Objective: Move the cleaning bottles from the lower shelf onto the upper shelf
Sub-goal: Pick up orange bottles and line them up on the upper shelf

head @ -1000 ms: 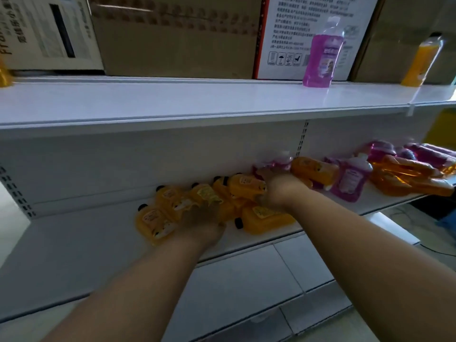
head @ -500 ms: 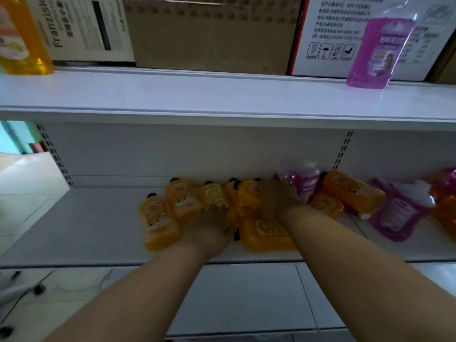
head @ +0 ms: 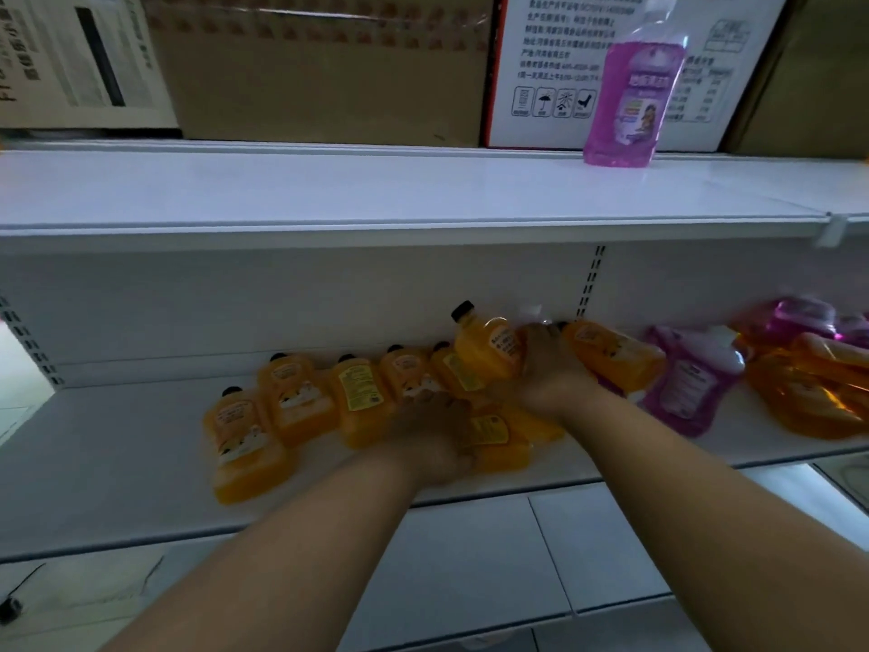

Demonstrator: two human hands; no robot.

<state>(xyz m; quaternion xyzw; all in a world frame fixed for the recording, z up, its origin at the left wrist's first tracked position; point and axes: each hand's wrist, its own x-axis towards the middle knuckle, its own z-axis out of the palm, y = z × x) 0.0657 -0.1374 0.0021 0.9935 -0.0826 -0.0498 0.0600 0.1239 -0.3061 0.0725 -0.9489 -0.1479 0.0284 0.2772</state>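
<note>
With the right hand (head: pixel 548 374) curled round a raised orange plastic black-capped bottle (head: pixel 486 352) left of its fingers on the white lower shelf (head: pixel 117 463), lift it straight; the left hand (head: pixel 435 437) covers another, grip unclear.

1. We are seeing smooth, faintly glossy white painted shelves, upper shelf (head: pixel 329 190) and lower shelf (head: pixel 117 463).
2. Orange bottles (head: pixel 357 397) are looking like shiny translucent plastic with paper labels.
3. Matt brown cardboard box (head: pixel 319 72) is sitting at upper centre.

The left hand (head: pixel 435 440) hides the orange bottle (head: pixel 493 440) beneath it; its fingers cannot be seen.
</note>
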